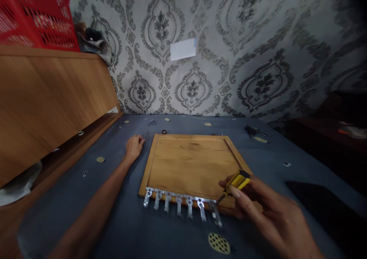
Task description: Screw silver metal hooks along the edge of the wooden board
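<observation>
A wooden board (195, 163) with a raised frame lies flat on the blue cloth. Along its near edge runs a row of several metal hooks (179, 203), their ends hanging over the side. My right hand (269, 209) is closed around a short yellow and black screwdriver (238, 180). The screwdriver is tilted, its tip down at the rightmost hook (216, 213); whether it sits in a screw is too small to tell. Left of the board, my left hand (134, 147) rests on the cloth with curled fingers. Anything inside those fingers is hidden.
Small metal bits (151, 122) and a little black item (164, 131) lie beyond the board. Dark pliers-like tools (254, 132) are at the back right, a flat black object (323, 205) at the right. A wooden cabinet (54, 106) bearing a red basket (40, 16) borders the left.
</observation>
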Tool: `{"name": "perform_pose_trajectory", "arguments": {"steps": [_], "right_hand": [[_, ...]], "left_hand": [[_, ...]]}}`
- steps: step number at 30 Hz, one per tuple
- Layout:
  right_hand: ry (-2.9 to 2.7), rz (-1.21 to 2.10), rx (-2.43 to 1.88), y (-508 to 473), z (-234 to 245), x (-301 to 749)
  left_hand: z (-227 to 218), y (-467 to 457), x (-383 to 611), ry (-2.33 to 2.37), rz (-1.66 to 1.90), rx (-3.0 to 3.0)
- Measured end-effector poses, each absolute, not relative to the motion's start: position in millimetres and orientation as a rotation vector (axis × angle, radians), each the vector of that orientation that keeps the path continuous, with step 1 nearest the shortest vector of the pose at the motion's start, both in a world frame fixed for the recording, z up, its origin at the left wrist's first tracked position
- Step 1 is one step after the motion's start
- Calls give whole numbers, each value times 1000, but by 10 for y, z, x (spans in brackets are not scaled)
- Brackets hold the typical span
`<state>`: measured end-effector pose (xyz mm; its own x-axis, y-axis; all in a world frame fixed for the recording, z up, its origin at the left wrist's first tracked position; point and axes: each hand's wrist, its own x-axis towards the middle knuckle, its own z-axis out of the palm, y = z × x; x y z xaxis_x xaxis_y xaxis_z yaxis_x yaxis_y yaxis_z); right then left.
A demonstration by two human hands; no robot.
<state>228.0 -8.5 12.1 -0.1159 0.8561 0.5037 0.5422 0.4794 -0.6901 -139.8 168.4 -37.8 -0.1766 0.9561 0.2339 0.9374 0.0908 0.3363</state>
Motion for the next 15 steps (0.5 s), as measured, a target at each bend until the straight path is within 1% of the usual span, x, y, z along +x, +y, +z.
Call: {"name": "perform_pose_trajectory", "arguments": {"steps": [4, 8, 12, 15], "right_hand": [[-1782, 405, -1127, -106, 216, 2210], [-1756, 422, -1117, -122, 236, 2180], [-1727, 487, -1120, -129, 177, 2197], [-1694, 566, -1117, -130, 122, 2205]], "left_hand": [[-310, 1629, -1405, 2257, 724, 1972], [-114, 1571, -1352, 2140, 807, 2015], [107, 1463, -1103, 1855, 848, 2110], [234, 1243, -773, 1559, 761, 2166]]}}
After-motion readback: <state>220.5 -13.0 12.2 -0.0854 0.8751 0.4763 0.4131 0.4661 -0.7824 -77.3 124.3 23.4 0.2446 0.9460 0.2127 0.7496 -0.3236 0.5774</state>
